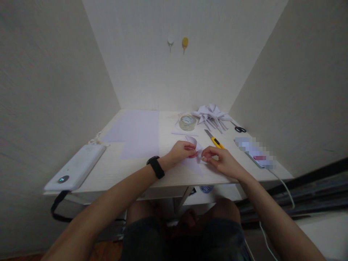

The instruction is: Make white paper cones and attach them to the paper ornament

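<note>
My left hand (182, 151), its wrist in a black watch, pinches a curled piece of white paper (192, 140) above the table. Close by on the right, my right hand (223, 162) has thumb and forefinger drawn together at the paper's lower right edge. Something small and pale shows at those fingertips, too blurred to name. Under both hands lies a flat piece of pale paper (193, 168). A thin rolled paper stick (185, 134) rests just beyond, and a yellow utility knife (214, 139) with its blade out lies behind my right hand.
At the back are a roll of clear tape (187, 125) and a pile of folded paper pinwheels (210, 115). Black scissors (240, 129) and a cabled phone (254, 154) lie right. Paper sheets (141, 130) and a white device (77, 166) occupy the left. Walls enclose three sides.
</note>
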Demonstrator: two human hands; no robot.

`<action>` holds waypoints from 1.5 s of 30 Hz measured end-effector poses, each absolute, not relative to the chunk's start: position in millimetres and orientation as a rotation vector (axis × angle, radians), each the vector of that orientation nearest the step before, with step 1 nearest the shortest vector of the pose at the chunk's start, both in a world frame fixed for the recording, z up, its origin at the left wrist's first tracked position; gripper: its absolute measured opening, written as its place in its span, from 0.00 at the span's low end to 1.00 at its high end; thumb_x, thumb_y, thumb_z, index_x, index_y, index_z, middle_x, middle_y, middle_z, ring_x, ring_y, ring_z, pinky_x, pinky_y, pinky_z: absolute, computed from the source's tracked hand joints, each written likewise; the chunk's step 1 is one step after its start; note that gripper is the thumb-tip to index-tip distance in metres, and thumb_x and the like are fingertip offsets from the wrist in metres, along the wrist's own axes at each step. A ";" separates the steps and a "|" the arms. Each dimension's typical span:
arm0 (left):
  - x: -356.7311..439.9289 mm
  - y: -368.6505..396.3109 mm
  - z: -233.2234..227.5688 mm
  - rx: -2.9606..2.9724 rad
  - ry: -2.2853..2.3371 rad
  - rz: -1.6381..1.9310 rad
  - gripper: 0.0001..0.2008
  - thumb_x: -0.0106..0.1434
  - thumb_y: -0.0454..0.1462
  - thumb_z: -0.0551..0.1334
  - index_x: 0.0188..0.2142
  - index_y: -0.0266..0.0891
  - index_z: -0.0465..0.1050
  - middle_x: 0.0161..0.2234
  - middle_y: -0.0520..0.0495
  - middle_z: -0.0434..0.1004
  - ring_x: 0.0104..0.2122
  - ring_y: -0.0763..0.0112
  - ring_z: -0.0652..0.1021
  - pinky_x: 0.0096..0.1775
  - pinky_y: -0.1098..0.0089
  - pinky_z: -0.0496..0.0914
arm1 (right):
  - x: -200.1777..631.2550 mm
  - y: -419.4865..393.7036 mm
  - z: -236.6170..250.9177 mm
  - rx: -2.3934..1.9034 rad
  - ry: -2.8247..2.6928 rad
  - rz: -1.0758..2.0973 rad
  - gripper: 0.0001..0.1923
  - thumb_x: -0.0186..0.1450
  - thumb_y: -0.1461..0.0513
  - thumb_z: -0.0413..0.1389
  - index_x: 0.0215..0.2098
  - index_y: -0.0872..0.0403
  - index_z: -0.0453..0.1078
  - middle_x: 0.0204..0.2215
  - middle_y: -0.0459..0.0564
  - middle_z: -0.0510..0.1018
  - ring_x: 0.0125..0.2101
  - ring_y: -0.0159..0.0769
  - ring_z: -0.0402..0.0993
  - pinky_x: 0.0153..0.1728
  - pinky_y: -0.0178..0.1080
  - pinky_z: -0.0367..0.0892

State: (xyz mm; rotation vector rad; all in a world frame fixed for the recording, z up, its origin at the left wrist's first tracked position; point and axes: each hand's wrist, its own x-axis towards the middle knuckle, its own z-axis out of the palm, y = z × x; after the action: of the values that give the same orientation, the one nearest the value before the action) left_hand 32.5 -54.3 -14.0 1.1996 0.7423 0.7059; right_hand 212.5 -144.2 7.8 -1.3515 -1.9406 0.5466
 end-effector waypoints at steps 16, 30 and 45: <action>30.8 -57.9 -8.0 1.281 0.795 0.685 0.10 0.48 0.21 0.69 0.30 0.31 0.79 0.24 0.48 0.81 0.24 0.75 0.79 0.34 0.72 0.75 | 217.1 -140.4 8.5 -1.197 -1.681 1.235 0.20 0.51 0.54 0.70 0.37 0.54 0.74 0.24 0.44 0.77 0.25 0.31 0.73 0.28 0.34 0.68; 29.2 -57.2 -7.8 1.332 0.799 0.660 0.10 0.49 0.21 0.69 0.31 0.30 0.79 0.25 0.46 0.81 0.26 0.73 0.81 0.34 0.73 0.75 | 196.7 -190.9 6.2 -1.429 -2.142 0.334 0.12 0.60 0.62 0.63 0.43 0.49 0.76 0.38 0.50 0.80 0.34 0.39 0.75 0.36 0.40 0.70; 29.0 -56.8 -10.0 1.323 0.775 0.673 0.10 0.49 0.22 0.71 0.32 0.29 0.79 0.26 0.45 0.82 0.26 0.73 0.81 0.34 0.73 0.76 | 187.2 -200.2 -16.4 -1.308 -2.245 0.147 0.15 0.66 0.68 0.52 0.45 0.51 0.78 0.42 0.53 0.82 0.42 0.41 0.77 0.44 0.42 0.71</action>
State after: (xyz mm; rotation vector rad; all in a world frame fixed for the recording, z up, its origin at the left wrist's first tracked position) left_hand 29.0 -56.8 -10.0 1.3235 0.7748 0.6725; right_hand 187.2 -200.2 -16.4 -1.3080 -2.2450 0.1469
